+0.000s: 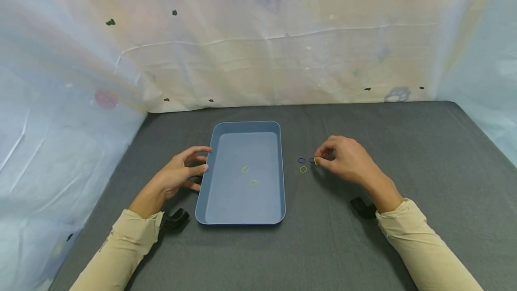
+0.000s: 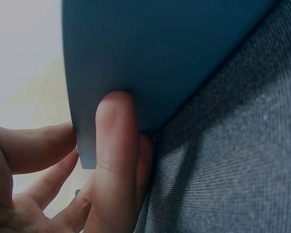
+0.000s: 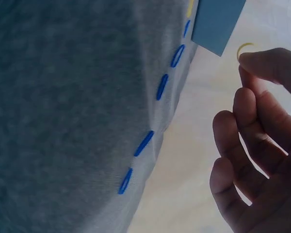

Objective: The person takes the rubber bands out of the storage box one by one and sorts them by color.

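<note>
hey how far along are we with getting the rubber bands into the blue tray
Two yellow bands already lie in the blue tray. The right hand pinches another yellow band, and the left hand touches the tray's side. A blue band and a yellow one remain on the table.

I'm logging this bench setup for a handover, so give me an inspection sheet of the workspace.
Surface: dark grey cloth table.
Job's things: blue tray holding two yellow rubber bands; on the cloth, one yellow band and a blue band.
Clutter: nothing seen.
Hands: left hand touches the tray's left wall; right hand pinches a yellow rubber band.
Cables: nothing seen.
Surroundings: pale stained sheeting behind and at both sides.
</note>
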A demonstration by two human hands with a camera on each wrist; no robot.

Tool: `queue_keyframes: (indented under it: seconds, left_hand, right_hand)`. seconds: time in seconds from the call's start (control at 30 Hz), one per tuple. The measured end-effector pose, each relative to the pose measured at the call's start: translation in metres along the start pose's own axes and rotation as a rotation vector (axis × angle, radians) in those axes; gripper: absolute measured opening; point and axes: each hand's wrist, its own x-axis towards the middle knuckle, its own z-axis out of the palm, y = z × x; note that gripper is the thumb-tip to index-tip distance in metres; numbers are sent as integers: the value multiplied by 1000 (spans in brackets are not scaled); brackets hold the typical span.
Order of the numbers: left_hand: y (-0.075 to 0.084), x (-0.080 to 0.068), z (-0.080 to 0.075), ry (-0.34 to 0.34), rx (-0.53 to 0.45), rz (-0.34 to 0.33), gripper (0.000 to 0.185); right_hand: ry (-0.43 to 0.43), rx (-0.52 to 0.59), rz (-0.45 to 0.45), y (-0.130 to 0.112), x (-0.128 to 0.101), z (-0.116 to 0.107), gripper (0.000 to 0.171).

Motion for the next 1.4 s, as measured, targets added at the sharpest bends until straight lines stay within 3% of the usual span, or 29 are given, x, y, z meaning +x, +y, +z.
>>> queue_keyframes:
  seconds: [0.53,0.83,1.4]
  left_hand:
    - [-1,1,0,0,-16,9,57]
    - [-1,1,0,-2,-8,16,56]
    - [0,0,0,2,9,13,55]
  right_hand:
    - [-80,-60,-4,3,2,7,4]
    - [-85,-107,-21,2,1,8,3]
    - [-87,-82,-22,2,2,9,3]
